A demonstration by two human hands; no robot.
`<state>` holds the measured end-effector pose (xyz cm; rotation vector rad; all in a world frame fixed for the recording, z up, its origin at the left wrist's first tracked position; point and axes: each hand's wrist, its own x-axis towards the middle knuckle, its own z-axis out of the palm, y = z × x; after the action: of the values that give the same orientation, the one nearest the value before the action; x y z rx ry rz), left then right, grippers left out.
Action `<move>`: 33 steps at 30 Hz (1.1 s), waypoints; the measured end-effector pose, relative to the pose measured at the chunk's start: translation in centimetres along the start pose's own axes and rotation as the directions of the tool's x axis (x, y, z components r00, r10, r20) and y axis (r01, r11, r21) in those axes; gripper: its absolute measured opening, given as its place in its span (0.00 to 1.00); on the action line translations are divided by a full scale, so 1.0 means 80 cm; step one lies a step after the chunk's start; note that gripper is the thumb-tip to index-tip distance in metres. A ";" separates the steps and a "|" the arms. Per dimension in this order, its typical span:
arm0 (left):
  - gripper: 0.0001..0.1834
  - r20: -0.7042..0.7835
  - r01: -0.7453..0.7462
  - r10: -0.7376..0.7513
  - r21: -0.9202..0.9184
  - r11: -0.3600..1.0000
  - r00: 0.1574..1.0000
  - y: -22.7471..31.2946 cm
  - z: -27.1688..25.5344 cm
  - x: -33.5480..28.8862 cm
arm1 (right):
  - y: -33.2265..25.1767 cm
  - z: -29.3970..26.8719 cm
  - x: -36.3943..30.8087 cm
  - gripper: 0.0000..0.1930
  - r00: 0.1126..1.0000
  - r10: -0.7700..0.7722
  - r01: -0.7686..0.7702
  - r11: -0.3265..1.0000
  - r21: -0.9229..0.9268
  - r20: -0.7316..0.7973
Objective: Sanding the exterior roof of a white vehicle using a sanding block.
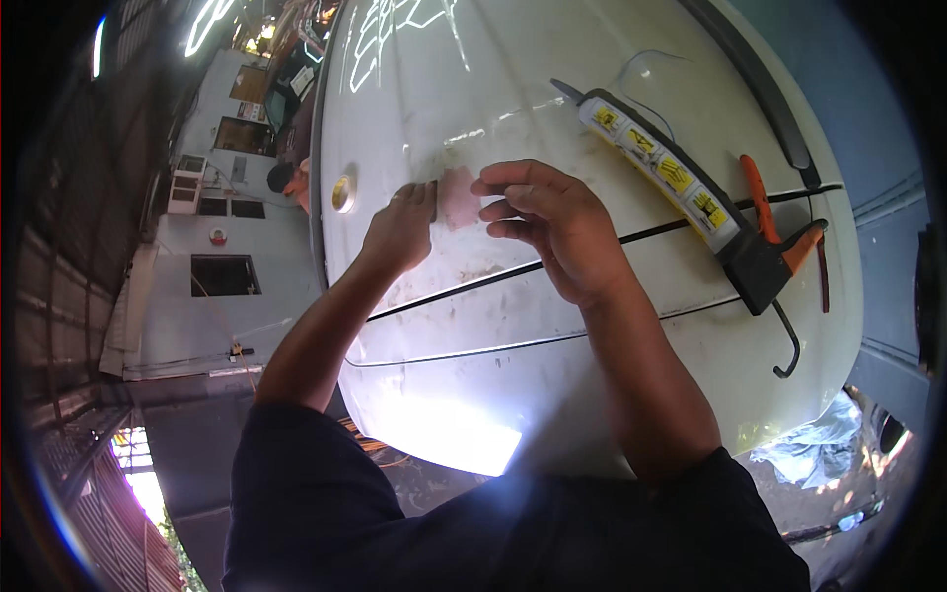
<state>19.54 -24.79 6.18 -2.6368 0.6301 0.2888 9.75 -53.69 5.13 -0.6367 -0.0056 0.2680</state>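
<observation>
A: What is the largest thing in front of you?
B: The white vehicle panel (513, 79), curved and glossy, with dark seams running across it and smudges in the area around your hands.

A: And next in size?
B: Past the panel's left edge, you have another person (286, 180) partly in view, wearing a dark cap. At your lower right, off the panel, lies a crumpled pale-blue sheet (819, 439).

A: What lies on the panel to your right?
B: A caulking gun (663, 173), resting aslant across a seam, its nozzle toward your upper left, its orange handle (758, 197) and hooked rod (792, 345) at the other end.

A: Your hands?
B: Your left hand (402, 229) is low against the panel, fingers bunched; you can't be told from here whether they grip or only press. Your right hand (562, 222) has its fingers loosely bent with gaps between; whether the tips pinch anything cannot be told.

A: Where is the thing you're working at?
B: The pale pink patch (457, 200) is between your hands, over the panel, beside your left fingertips and near your right ones.

A: Smallest of all?
B: A yellowish ring-shaped roll (342, 193), near the panel's left edge, apart from your left hand.
</observation>
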 end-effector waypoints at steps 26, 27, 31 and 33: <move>0.36 -0.077 -0.038 0.045 0.083 0.996 0.996 -0.037 -0.015 0.077 | 0.002 -0.001 -0.002 0.16 0.999 -0.040 0.038 0.995 0.090 0.011; 0.36 -0.092 -0.064 0.074 0.113 0.992 0.993 -0.032 -0.010 0.076 | 0.001 -0.004 -0.003 0.16 0.999 -0.039 0.040 0.996 0.082 -0.006; 0.36 -0.166 -0.187 0.192 0.045 0.981 0.967 -0.016 0.009 0.016 | -0.004 -0.008 -0.002 0.16 0.999 -0.039 0.041 0.996 0.082 -0.031; 0.37 -0.153 -0.207 0.213 0.055 0.977 0.965 -0.022 0.006 0.019 | -0.005 -0.001 0.000 0.16 0.999 -0.037 0.038 0.997 0.070 -0.018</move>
<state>21.66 -23.71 5.95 -2.5753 0.9617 0.1270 9.88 -54.02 5.28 -0.5682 0.0078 0.2256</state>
